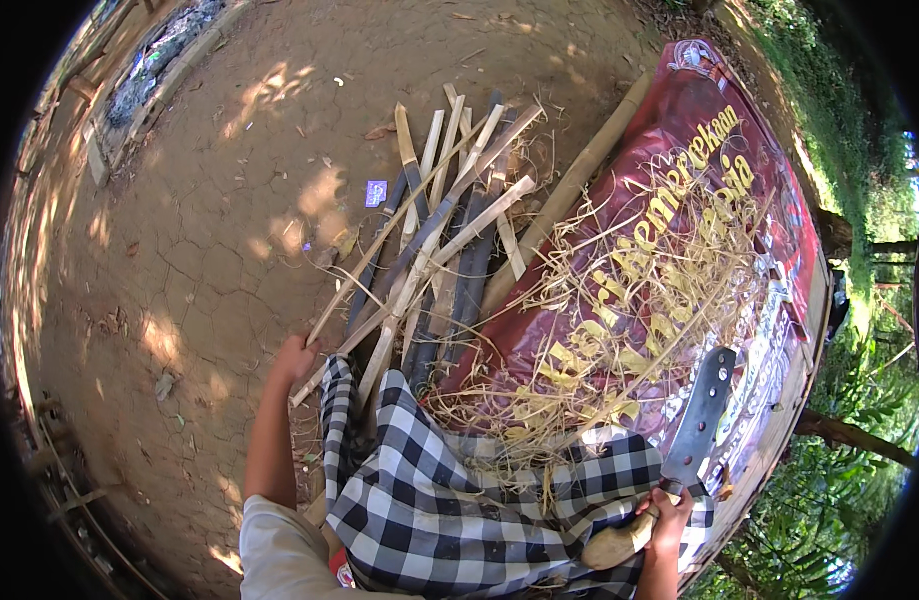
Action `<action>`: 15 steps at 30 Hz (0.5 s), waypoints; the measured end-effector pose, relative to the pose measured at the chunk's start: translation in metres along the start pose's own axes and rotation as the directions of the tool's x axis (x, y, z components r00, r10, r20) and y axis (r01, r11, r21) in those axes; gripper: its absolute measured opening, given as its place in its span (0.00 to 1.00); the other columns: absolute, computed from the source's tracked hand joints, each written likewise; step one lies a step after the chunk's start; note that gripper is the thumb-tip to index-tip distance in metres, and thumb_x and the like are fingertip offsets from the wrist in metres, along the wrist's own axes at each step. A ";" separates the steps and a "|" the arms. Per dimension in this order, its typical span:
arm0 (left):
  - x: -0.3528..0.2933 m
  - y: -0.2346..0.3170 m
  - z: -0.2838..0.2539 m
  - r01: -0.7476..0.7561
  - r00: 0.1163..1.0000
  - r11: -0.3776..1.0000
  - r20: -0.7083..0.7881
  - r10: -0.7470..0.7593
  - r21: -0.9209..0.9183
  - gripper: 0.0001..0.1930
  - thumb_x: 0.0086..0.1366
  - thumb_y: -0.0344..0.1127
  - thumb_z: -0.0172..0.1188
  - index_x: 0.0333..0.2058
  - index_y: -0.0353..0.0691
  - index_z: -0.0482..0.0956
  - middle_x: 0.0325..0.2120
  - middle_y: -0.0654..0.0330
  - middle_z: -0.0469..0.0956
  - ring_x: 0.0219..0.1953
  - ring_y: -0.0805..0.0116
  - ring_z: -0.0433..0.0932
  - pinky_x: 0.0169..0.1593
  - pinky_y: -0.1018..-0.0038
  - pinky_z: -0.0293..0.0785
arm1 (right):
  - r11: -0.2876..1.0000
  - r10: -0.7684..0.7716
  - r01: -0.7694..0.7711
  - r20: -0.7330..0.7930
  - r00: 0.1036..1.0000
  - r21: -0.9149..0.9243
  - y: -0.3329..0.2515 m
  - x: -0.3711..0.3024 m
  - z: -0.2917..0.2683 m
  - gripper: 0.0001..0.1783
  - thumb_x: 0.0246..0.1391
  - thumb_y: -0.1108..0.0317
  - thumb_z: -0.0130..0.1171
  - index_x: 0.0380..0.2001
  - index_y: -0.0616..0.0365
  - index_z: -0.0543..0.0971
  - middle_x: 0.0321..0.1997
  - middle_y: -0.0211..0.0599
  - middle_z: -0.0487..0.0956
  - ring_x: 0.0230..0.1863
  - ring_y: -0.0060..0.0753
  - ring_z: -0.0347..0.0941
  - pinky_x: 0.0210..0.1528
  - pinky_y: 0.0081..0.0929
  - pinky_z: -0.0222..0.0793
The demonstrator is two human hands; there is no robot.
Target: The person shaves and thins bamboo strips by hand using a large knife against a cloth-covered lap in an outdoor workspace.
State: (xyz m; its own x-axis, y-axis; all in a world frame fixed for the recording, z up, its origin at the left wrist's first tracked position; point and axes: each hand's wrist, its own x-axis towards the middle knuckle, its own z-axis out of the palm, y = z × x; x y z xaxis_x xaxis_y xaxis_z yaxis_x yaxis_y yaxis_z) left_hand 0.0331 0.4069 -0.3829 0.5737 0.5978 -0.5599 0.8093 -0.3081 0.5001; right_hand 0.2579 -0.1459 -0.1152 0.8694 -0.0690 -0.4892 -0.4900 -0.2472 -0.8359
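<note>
My left hand [297,358] is closed round the near end of a long, thin bamboo strip [364,265], which slants away over a pile of split bamboo pieces [434,235]. In my right hand [667,520] is a broad knife with a pale wooden handle [614,545]. Its dark blade [701,410] has several holes and points away from me, above the red banner. A black-and-white checked cloth [429,500] covers my lap between the two hands. Curly pale shavings [619,310] lie over the banner and the cloth's far edge.
The red printed banner [679,90] spreads on the right, with a thick bamboo pole [579,190] along its left edge. Cracked bare earth [209,230] extends left, with a small purple packet [376,194] on it. Green plants [809,500] grow beyond the right edge.
</note>
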 end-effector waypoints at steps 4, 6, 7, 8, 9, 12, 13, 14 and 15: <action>-0.056 -0.021 0.008 0.312 0.937 0.912 0.248 -0.248 -0.266 0.20 0.65 0.45 0.54 0.41 0.29 0.74 0.26 0.49 0.79 0.29 0.61 0.76 0.36 0.65 0.71 | 0.999 0.027 -0.027 -0.011 1.000 -0.035 0.004 0.002 -0.005 0.12 0.48 0.76 0.57 0.37 0.68 0.70 0.21 0.38 0.72 0.17 0.30 0.70 0.19 0.26 0.70; -0.070 -0.050 0.023 0.319 0.938 0.901 0.235 -0.255 -0.295 0.20 0.65 0.44 0.55 0.44 0.30 0.74 0.29 0.48 0.79 0.32 0.58 0.77 0.39 0.64 0.72 | 0.999 0.022 -0.022 0.010 1.000 -0.029 0.002 0.002 -0.005 0.12 0.49 0.76 0.57 0.37 0.69 0.70 0.21 0.38 0.72 0.17 0.30 0.70 0.20 0.26 0.70; -0.072 -0.069 0.033 0.248 0.965 0.938 0.150 -0.217 -0.240 0.20 0.64 0.43 0.56 0.45 0.31 0.73 0.31 0.47 0.79 0.35 0.55 0.78 0.41 0.63 0.72 | 1.000 0.018 -0.017 0.022 1.000 -0.024 0.001 0.002 -0.003 0.13 0.49 0.76 0.57 0.38 0.69 0.70 0.21 0.38 0.72 0.17 0.30 0.70 0.20 0.26 0.70; -0.071 -0.086 0.041 0.179 0.983 0.968 0.066 -0.170 -0.178 0.20 0.64 0.43 0.56 0.47 0.32 0.73 0.34 0.46 0.80 0.37 0.52 0.79 0.43 0.61 0.72 | 1.000 0.021 -0.020 0.014 1.000 -0.023 -0.003 0.001 0.001 0.09 0.49 0.77 0.57 0.34 0.68 0.70 0.20 0.39 0.73 0.17 0.29 0.71 0.21 0.25 0.70; -0.068 -0.100 0.049 0.197 0.980 0.980 0.025 -0.196 -0.040 0.22 0.63 0.43 0.57 0.49 0.32 0.70 0.35 0.45 0.80 0.38 0.50 0.79 0.44 0.61 0.73 | 0.999 0.026 -0.026 0.014 1.000 -0.021 -0.004 0.000 0.002 0.09 0.49 0.78 0.56 0.34 0.68 0.70 0.20 0.39 0.73 0.17 0.29 0.71 0.21 0.25 0.70; -0.054 -0.116 0.064 0.315 0.948 0.922 -0.022 -0.318 0.226 0.33 0.58 0.43 0.60 0.58 0.36 0.60 0.46 0.41 0.76 0.48 0.41 0.75 0.50 0.56 0.73 | 0.999 0.026 -0.025 0.020 0.999 -0.021 -0.005 0.001 0.001 0.08 0.49 0.79 0.56 0.34 0.68 0.70 0.19 0.39 0.73 0.17 0.29 0.71 0.21 0.25 0.70; -0.045 -0.116 0.070 0.325 0.944 0.901 -0.046 -0.326 0.286 0.32 0.58 0.43 0.60 0.58 0.37 0.61 0.49 0.41 0.74 0.49 0.41 0.74 0.51 0.56 0.72 | 1.000 0.018 -0.017 0.020 1.000 -0.020 -0.005 0.001 0.001 0.08 0.49 0.79 0.55 0.34 0.68 0.70 0.19 0.39 0.73 0.17 0.29 0.71 0.21 0.25 0.70; -0.035 -0.111 0.079 0.334 0.941 0.878 -0.065 -0.333 0.344 0.32 0.58 0.42 0.60 0.58 0.38 0.62 0.51 0.41 0.72 0.51 0.41 0.73 0.52 0.55 0.71 | 1.000 0.010 -0.010 0.019 1.000 -0.022 -0.004 0.001 0.001 0.08 0.49 0.79 0.55 0.34 0.68 0.70 0.19 0.38 0.73 0.17 0.29 0.71 0.21 0.25 0.70; -0.028 -0.103 0.084 0.347 0.936 0.847 -0.088 -0.342 0.402 0.32 0.57 0.42 0.61 0.58 0.39 0.62 0.53 0.41 0.70 0.53 0.41 0.71 0.53 0.55 0.71 | 1.000 0.006 -0.006 0.021 1.000 -0.024 -0.003 0.001 0.002 0.08 0.49 0.79 0.55 0.34 0.68 0.70 0.19 0.38 0.73 0.17 0.29 0.71 0.21 0.25 0.70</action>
State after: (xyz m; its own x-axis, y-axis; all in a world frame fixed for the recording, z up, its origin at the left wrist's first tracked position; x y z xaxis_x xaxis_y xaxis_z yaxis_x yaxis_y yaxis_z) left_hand -0.0553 0.3592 -0.4744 0.2492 0.7297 -0.6367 0.9358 -0.3508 -0.0358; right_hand 0.2604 -0.1437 -0.1136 0.8648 -0.0497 -0.4997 -0.4933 -0.2703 -0.8268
